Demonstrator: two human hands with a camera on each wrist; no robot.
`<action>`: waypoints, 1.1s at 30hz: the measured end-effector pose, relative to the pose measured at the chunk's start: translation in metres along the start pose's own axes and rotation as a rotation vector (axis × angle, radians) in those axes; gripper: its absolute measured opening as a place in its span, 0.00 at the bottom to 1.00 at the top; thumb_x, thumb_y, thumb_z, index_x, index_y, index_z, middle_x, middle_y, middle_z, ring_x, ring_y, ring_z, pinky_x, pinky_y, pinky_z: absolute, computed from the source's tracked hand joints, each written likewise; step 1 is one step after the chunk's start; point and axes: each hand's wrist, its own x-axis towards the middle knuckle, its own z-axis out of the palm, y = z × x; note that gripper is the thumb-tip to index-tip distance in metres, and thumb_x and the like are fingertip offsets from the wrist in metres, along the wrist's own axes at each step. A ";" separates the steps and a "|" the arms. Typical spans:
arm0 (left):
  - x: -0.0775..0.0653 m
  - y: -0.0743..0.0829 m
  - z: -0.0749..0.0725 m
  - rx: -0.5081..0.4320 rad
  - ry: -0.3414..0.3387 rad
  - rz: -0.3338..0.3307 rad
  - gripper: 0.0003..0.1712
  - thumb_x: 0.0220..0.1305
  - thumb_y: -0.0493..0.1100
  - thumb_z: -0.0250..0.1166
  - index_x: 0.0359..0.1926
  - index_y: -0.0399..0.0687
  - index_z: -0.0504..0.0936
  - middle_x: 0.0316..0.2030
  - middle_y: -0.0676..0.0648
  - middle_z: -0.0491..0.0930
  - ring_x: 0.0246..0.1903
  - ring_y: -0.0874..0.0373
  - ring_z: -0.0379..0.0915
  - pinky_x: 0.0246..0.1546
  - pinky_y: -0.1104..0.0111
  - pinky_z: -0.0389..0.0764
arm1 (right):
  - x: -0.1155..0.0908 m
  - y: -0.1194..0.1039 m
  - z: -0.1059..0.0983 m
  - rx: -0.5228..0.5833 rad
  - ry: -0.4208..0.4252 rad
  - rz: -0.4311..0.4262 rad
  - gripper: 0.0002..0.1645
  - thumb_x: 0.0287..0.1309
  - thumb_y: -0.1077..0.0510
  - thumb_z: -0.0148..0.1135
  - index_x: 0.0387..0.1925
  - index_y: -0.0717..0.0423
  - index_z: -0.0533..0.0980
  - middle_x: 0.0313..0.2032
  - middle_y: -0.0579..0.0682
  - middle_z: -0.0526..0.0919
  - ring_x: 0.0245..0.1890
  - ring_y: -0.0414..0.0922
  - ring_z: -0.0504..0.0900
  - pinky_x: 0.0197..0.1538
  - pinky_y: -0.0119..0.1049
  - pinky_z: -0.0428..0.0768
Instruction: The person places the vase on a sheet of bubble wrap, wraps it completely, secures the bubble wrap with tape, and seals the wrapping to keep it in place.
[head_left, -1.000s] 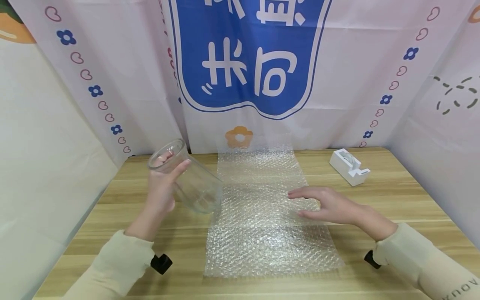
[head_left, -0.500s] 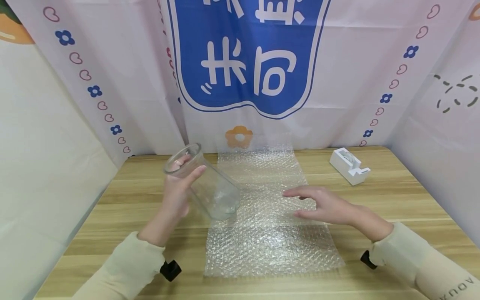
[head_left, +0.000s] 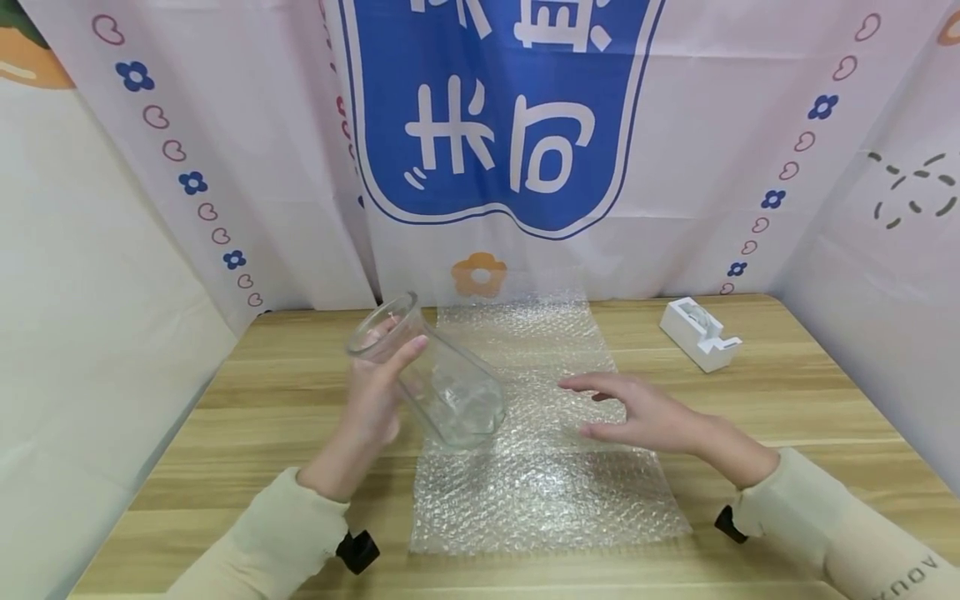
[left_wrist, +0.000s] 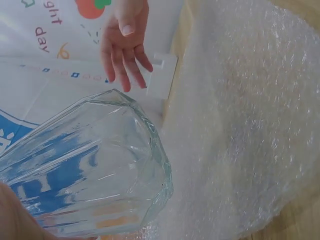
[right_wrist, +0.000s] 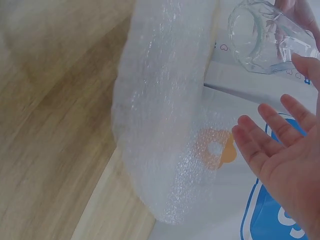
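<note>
A clear glass vase with a faceted base is gripped near its rim by my left hand, thumb on the near side and fingers behind the glass. The vase tilts, its mouth to the upper left and its base toward the lower right, over the left part of a bubble wrap sheet. In the left wrist view the thick glass base shows close up. My right hand hovers over the right side of the sheet, fingers spread and holding nothing. The right wrist view shows its palm facing the vase.
A white tape dispenser stands at the back right of the wooden table. The bubble wrap's far end rises against the printed cloth backdrop. Cloth walls flank both sides.
My left hand has carried the vase rightward and slightly nearer, over the bubble wrap. My right hand has drifted a little to the left. The sheet and tape dispenser have stayed put.
</note>
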 end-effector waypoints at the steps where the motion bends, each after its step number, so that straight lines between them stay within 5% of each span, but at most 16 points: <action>1: 0.000 -0.001 0.001 -0.002 -0.007 0.000 0.34 0.66 0.31 0.63 0.71 0.38 0.64 0.64 0.43 0.74 0.59 0.52 0.70 0.42 0.64 0.84 | 0.000 0.000 0.000 0.009 -0.005 0.007 0.36 0.65 0.53 0.70 0.70 0.59 0.70 0.68 0.55 0.75 0.64 0.53 0.75 0.59 0.49 0.80; 9: -0.004 -0.011 0.006 -0.070 -0.066 -0.011 0.36 0.63 0.31 0.64 0.71 0.36 0.63 0.60 0.44 0.78 0.58 0.50 0.72 0.51 0.56 0.82 | 0.007 -0.004 0.008 0.119 -0.066 0.072 0.44 0.64 0.51 0.70 0.76 0.55 0.63 0.72 0.58 0.68 0.64 0.60 0.74 0.62 0.57 0.77; 13: -0.005 -0.017 0.009 -0.121 -0.107 -0.017 0.38 0.62 0.33 0.65 0.71 0.38 0.63 0.54 0.50 0.80 0.56 0.52 0.72 0.59 0.41 0.73 | 0.010 -0.009 0.013 0.201 -0.101 0.126 0.50 0.62 0.50 0.72 0.79 0.54 0.58 0.76 0.57 0.61 0.68 0.61 0.69 0.65 0.61 0.72; 16: -0.005 -0.020 0.011 -0.143 -0.133 -0.031 0.40 0.61 0.35 0.67 0.72 0.38 0.62 0.58 0.47 0.79 0.57 0.50 0.73 0.63 0.35 0.66 | 0.012 -0.011 0.015 0.253 -0.147 0.161 0.56 0.60 0.50 0.74 0.80 0.54 0.52 0.78 0.56 0.54 0.72 0.61 0.63 0.68 0.62 0.68; 22: -0.009 -0.026 0.015 -0.152 -0.161 -0.042 0.43 0.60 0.38 0.69 0.74 0.39 0.61 0.70 0.38 0.68 0.62 0.48 0.71 0.66 0.35 0.61 | 0.017 -0.008 0.025 0.349 -0.200 0.172 0.63 0.58 0.51 0.75 0.81 0.58 0.45 0.80 0.60 0.47 0.74 0.64 0.57 0.71 0.61 0.63; 29: -0.013 -0.033 0.018 -0.188 -0.156 -0.009 0.54 0.56 0.46 0.76 0.77 0.37 0.56 0.72 0.36 0.65 0.63 0.47 0.71 0.67 0.33 0.57 | 0.022 -0.011 0.037 0.453 -0.165 0.208 0.66 0.58 0.53 0.76 0.82 0.54 0.40 0.78 0.66 0.48 0.71 0.66 0.63 0.70 0.57 0.67; 33: -0.017 -0.036 0.022 -0.215 -0.144 -0.012 0.48 0.56 0.46 0.75 0.73 0.40 0.62 0.67 0.39 0.70 0.62 0.49 0.71 0.68 0.33 0.55 | 0.024 -0.014 0.042 0.510 -0.133 0.230 0.69 0.54 0.53 0.78 0.82 0.52 0.39 0.76 0.69 0.49 0.68 0.67 0.67 0.66 0.53 0.73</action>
